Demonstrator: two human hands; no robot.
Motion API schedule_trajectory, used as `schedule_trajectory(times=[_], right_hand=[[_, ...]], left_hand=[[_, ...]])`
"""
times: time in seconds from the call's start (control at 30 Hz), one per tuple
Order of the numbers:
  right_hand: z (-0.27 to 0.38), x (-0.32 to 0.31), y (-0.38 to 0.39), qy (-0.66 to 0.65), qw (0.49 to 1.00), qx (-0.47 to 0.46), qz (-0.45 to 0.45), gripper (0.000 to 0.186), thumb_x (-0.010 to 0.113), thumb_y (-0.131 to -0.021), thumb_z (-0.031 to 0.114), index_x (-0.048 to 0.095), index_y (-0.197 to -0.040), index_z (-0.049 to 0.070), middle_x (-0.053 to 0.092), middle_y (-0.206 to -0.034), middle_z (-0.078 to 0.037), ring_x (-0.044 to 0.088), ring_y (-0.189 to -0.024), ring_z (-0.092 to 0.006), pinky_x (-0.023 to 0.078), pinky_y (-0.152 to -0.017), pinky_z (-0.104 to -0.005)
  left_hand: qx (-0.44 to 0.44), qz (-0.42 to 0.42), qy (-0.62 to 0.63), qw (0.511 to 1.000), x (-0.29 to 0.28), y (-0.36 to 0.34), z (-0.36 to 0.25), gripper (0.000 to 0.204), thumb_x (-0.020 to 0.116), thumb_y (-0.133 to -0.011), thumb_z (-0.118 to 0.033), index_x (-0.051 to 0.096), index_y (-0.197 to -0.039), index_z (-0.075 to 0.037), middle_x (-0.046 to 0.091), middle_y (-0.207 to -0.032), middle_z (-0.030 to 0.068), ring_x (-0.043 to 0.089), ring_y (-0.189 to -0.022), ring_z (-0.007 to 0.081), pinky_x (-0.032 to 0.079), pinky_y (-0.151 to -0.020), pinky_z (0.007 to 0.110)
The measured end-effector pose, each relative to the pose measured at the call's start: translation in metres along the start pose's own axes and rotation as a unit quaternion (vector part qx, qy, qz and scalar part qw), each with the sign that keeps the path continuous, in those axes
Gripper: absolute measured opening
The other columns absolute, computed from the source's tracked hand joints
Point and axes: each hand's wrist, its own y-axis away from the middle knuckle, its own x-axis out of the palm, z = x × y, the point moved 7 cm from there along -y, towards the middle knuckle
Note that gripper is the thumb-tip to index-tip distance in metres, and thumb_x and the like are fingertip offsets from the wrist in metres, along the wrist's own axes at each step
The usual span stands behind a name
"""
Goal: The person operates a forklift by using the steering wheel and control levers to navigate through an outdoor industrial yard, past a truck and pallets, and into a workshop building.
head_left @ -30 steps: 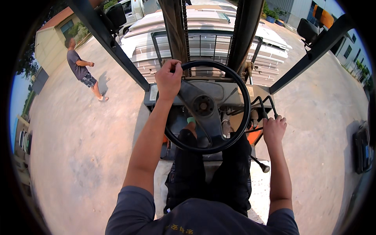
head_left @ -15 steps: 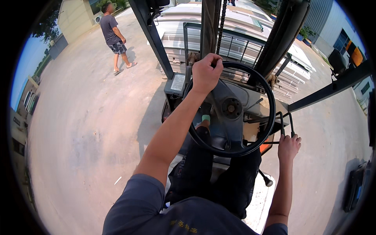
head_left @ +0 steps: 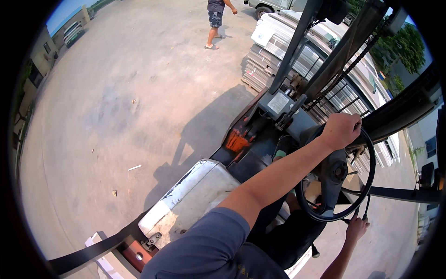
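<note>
Gripping the upper rim of the black steering wheel (head_left: pixel 373 162), in front of the lap, with the curled left hand (head_left: pixel 341 131); at the levers (head_left: pixel 367 208) with the right hand (head_left: pixel 357 228) (cannot tell whether clasped or loose). Surrounded by sunlit, stained concrete (head_left: pixel 111 116), with stacked boards (head_left: pixel 264 65), a bystander (head_left: pixel 215 19) and a pale truck (head_left: pixel 278 4) beyond.

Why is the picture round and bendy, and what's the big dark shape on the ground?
In the head view, the fisheye lens bends straight edges toward the rim; in that head view, the dark shape is a shadow on sunlit ground, and the left hand at the steering wheel looks fairly clear.
</note>
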Motion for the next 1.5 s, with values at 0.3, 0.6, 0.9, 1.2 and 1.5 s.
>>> schedule_trajectory(times=[0.3,0.6,0.9,1.2,1.5], right_hand=[[0.002,0.005,0.000,-0.014,0.999,0.005,-0.041,0.043,0.056,-0.103,0.029,0.078,-0.086,-0.004,0.058,-0.138,-0.029,0.056,-0.121,-0.0429,0.057,-0.090,-0.0524],[-0.063,-0.021,-0.053,-0.076,0.995,0.035,-0.056,0.040,0.056,-0.102,0.026,0.075,-0.082,-0.003,0.061,-0.107,-0.022,0.057,-0.105,-0.0418,0.056,-0.084,-0.0503],[-0.133,-0.010,-0.099,-0.116,0.987,0.046,-0.098,0.034,0.067,-0.096,0.028,0.075,-0.081,-0.001,0.062,-0.111,-0.016,0.058,-0.109,-0.0350,0.055,-0.078,-0.0469],[-0.157,-0.039,-0.049,-0.136,0.987,0.069,-0.056,0.033,0.064,-0.099,0.020,0.075,-0.087,-0.008,0.048,-0.152,-0.027,0.048,-0.137,-0.0393,0.054,-0.091,-0.0495],[-0.151,-0.034,-0.054,-0.167,0.982,0.047,-0.081,0.033,0.064,-0.098,0.019,0.075,-0.087,-0.009,0.048,-0.153,-0.027,0.046,-0.140,-0.0400,0.054,-0.095,-0.0498]], left_hand=[[0.003,0.016,0.022,1.000,0.011,-0.010,0.006,0.007,0.071,-0.085,-0.014,0.072,-0.089,-0.008,0.069,-0.072,0.0112,0.070,-0.069,0.0323,0.055,-0.063,0.042],[-0.019,0.044,0.047,0.998,0.096,-0.040,-0.033,0.008,0.072,-0.089,-0.014,0.072,-0.095,-0.008,0.071,-0.075,0.0109,0.071,-0.070,0.0313,0.055,-0.064,0.040],[-0.045,0.045,0.064,0.996,0.181,-0.048,-0.056,0.009,0.070,-0.092,-0.010,0.073,-0.098,-0.004,0.069,-0.071,0.0110,0.069,-0.063,0.0245,0.052,-0.060,0.034],[-0.021,0.058,0.059,0.996,0.162,-0.035,-0.098,0.013,0.070,-0.094,-0.010,0.072,-0.101,0.000,0.070,-0.074,0.0103,0.067,-0.066,0.0162,0.052,-0.064,0.031],[-0.048,0.054,0.037,0.997,0.142,-0.038,-0.102,0.012,0.069,-0.095,-0.011,0.072,-0.102,-0.001,0.069,-0.072,0.0090,0.065,-0.062,0.0151,0.050,-0.060,0.031]])
